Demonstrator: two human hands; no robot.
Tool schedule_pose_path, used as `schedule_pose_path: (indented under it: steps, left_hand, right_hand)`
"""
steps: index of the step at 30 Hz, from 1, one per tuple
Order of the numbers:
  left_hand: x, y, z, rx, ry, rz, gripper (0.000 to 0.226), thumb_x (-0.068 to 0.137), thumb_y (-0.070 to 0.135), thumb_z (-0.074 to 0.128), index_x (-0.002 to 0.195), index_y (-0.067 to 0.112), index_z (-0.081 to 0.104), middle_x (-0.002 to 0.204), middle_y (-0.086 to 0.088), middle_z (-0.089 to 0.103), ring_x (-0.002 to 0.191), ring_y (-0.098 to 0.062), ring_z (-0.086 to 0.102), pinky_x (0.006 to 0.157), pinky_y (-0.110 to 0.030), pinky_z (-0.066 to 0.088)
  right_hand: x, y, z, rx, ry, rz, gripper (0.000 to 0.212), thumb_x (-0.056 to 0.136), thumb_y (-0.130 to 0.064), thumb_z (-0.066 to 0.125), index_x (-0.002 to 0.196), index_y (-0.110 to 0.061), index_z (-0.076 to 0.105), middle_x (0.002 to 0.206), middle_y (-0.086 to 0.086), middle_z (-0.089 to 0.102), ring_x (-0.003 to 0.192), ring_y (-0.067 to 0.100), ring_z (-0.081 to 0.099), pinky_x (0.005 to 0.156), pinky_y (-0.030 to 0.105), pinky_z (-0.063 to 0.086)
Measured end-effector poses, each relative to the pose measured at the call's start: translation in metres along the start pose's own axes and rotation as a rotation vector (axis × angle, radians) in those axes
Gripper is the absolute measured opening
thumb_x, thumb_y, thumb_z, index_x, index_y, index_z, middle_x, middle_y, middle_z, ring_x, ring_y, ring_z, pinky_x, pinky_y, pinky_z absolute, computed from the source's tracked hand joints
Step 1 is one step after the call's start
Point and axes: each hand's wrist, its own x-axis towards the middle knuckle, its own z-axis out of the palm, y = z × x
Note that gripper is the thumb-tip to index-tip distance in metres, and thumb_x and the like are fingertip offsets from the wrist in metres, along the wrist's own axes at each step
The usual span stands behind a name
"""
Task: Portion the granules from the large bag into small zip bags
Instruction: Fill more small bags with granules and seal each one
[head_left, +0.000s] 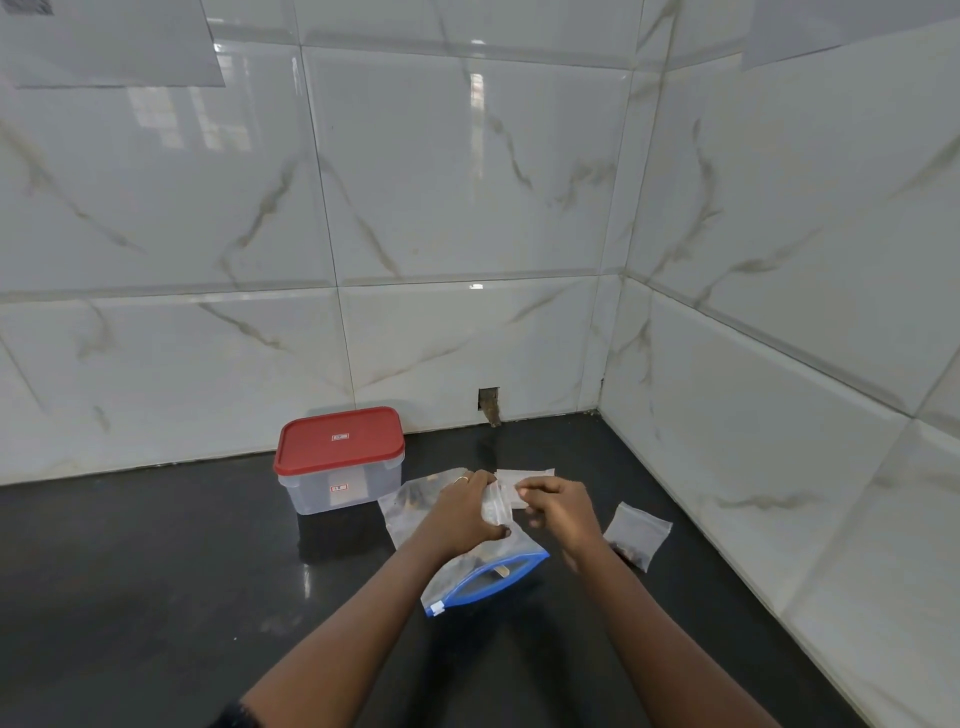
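Nearest us, the large clear blue-zippered bag (483, 577) is lying on the black counter (156, 571). Our left hand (462, 512) and right hand (558, 506) are pinching a small clear zip bag (496, 506), seemingly opening it; granules next.

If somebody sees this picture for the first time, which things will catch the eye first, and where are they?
The red-lidded container stands out most, at the back left of the black counter. In the middle, the left hand and right hand pinch a small zip bag above the large bag with its blue zip strip. A second small bag, holding dark granules, lies to their right.
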Motion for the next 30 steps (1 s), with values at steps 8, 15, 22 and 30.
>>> schedule_pose_path:
  steps: [8, 15, 22, 30]
  left_hand:
    - [-0.01, -0.015, 0.025, 0.303, -0.22, 0.0, 0.081, 0.067, 0.047, 0.076, 0.133, 0.026, 0.033, 0.134, 0.0, 0.047, 0.118, -0.02, 0.046, 0.103, -0.038, 0.037]
    - [0.002, -0.011, -0.009, 0.062, -0.002, -0.037, 0.068, 0.077, 0.033, 0.07, 0.133, 0.019, 0.035, 0.132, -0.004, 0.052, 0.116, -0.019, 0.051, 0.096, -0.03, 0.042]
    - [0.006, -0.016, -0.04, 0.02, 0.171, 0.002, 0.058, 0.074, 0.028, 0.069, 0.125, 0.02, 0.043, 0.113, -0.004, 0.062, 0.1, -0.022, 0.057, 0.083, -0.032, 0.045]
    - [0.007, -0.019, -0.068, -0.095, 0.298, -0.031, 0.056, 0.072, 0.023, 0.07, 0.121, 0.022, 0.043, 0.107, -0.004, 0.061, 0.093, -0.023, 0.057, 0.079, -0.036, 0.048]
  right_hand:
    - [-0.007, 0.045, -0.004, -0.361, 0.08, -0.132, 0.014, 0.089, -0.006, 0.059, 0.097, -0.007, 0.071, 0.088, -0.003, 0.061, 0.075, 0.001, 0.056, 0.066, 0.007, 0.046]
    - [-0.015, 0.045, 0.017, -0.783, -0.145, -0.675, 0.028, 0.077, -0.021, 0.049, 0.085, -0.017, 0.075, 0.08, -0.004, 0.071, 0.069, 0.009, 0.065, 0.063, 0.02, 0.056]
    - [0.005, -0.009, 0.057, -1.16, -0.245, -0.449, 0.03, 0.091, -0.004, 0.048, 0.119, -0.004, 0.057, 0.121, 0.014, 0.057, 0.112, 0.029, 0.057, 0.089, 0.038, 0.049]
    - [0.021, -0.049, 0.081, -1.186, -0.174, -0.303, 0.01, 0.09, -0.002, 0.054, 0.098, -0.002, 0.06, 0.101, 0.014, 0.064, 0.112, 0.024, 0.06, 0.091, 0.029, 0.046]
